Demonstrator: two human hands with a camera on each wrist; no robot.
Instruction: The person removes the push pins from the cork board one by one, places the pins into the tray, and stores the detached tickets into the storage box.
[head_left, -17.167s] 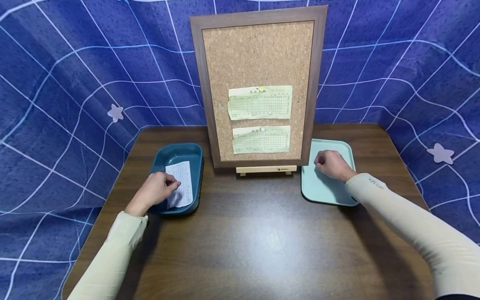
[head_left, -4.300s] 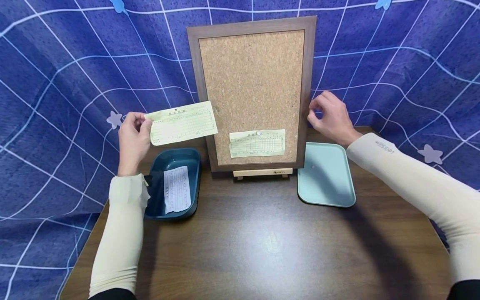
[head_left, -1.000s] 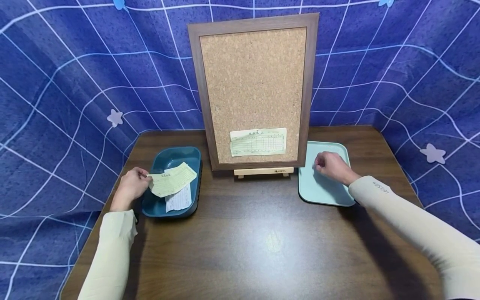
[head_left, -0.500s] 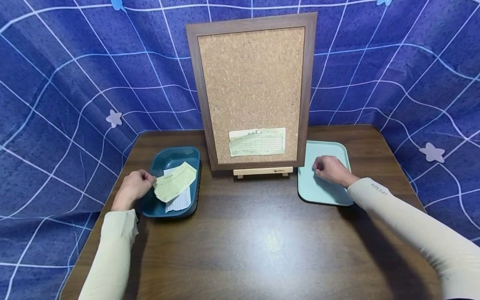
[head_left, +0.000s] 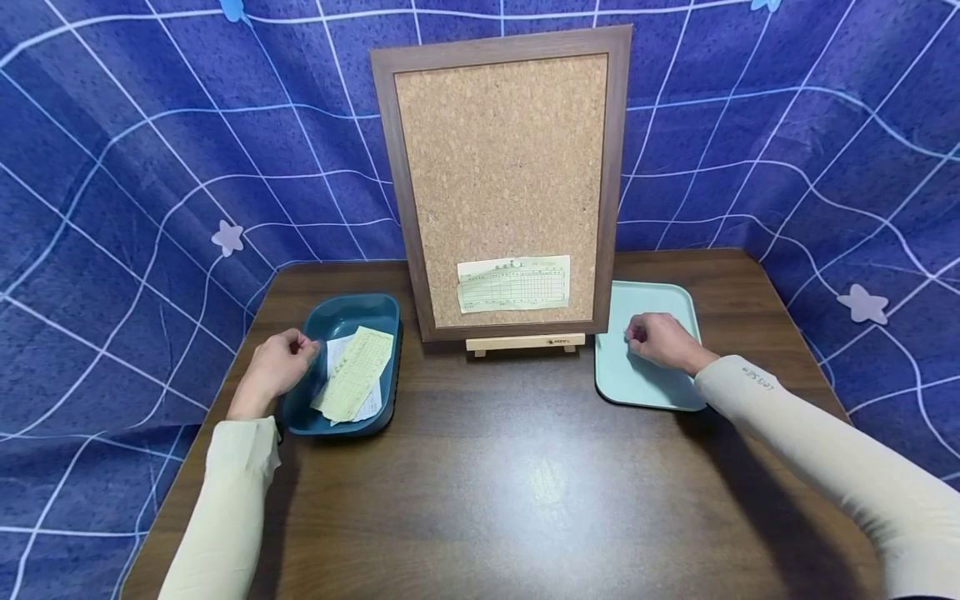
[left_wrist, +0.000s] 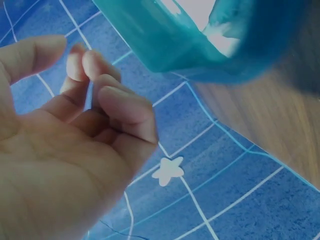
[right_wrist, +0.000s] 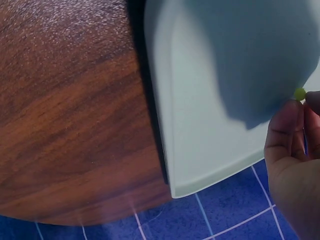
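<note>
My left hand is at the left side of a dark blue tray. In the left wrist view its fingers are loosely curled, thumb apart, with nothing between them. A pale green printed slip lies slanted in that tray, partly covering a white slip. Over the light green tray on the right, my right hand pinches a small yellow-green push pin between thumb and fingertips; much of this hand falls outside the right wrist view.
Between the trays a framed cork board leans on a small wooden easel. Another green slip is fixed low on it by a white push pin. Blue curtain surrounds the brown table behind and beside.
The green slip, once pinned to the board and later held by my left hand, now lies released in the blue tray. My right hand went from the board's edge down to the light green tray.
</note>
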